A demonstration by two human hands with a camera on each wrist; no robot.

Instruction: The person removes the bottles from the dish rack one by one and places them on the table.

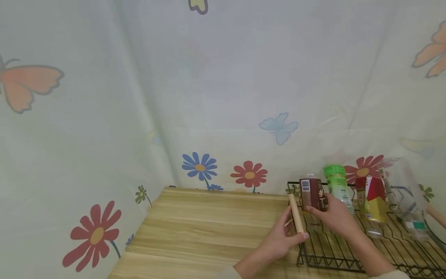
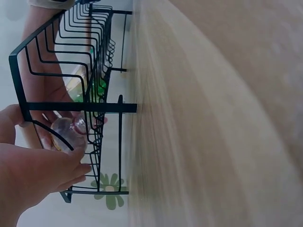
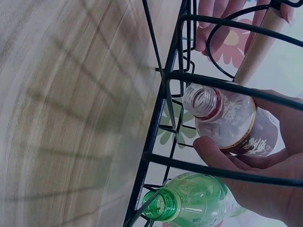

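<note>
Head view shows, from left to right, the wooden surface, then the left hand gripping the wooden handle of the black rack. Next, the brown-labelled bottle is turned neck down within the rack, and the right hand grasps it. Further right are the green bottle, the red-and-gold bottle and the clear bottle.

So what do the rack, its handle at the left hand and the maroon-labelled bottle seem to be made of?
Rack: probably metal with a dark coating, judging by its thin, bent rods.
Handle: likely wood, pale and smooth.
Maroon-labelled bottle: seemingly clear, glossy plastic, with a see-through threaded neck; glass remains possible.
</note>
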